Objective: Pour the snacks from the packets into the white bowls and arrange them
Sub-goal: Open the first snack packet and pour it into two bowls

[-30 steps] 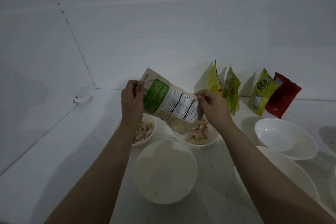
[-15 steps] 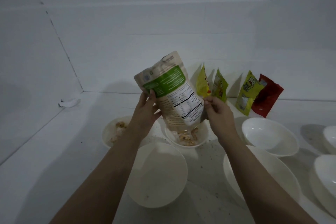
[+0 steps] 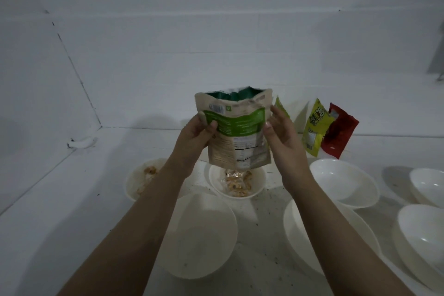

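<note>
At the far left, a small white scrap [image 3: 83,142] lies on the white table [image 3: 48,199] near the corner of the walls. Next comes a white bowl with snacks [image 3: 144,181], partly hidden behind the left forearm. In front of it, nearer the camera, stands a large empty bowl [image 3: 199,235].

The left hand [image 3: 194,136] grasps the left edge of the beige and green packet [image 3: 236,130], thumb on the printed face and fingers curled behind. The packet is held upright above the table, its top open and showing a dark green lining. Its lower edge hangs just above the middle bowl [image 3: 237,182], which holds pale orange snacks and what looks like a clear wrapper. The right hand [image 3: 281,132] holds the packet's right edge, thumb on the front; its fingers behind the packet are only partly seen.

Behind the right hand a green packet [image 3: 281,108] peeks out against the wall. Further right a yellow packet [image 3: 316,127] leans upright, touching a red packet [image 3: 340,133] beside it. Below them sits an empty white bowl [image 3: 346,182], and under the right forearm another large bowl [image 3: 298,235]. At the right edge are two more empty bowls, one farther [image 3: 427,186] and one nearer [image 3: 422,238].
</note>
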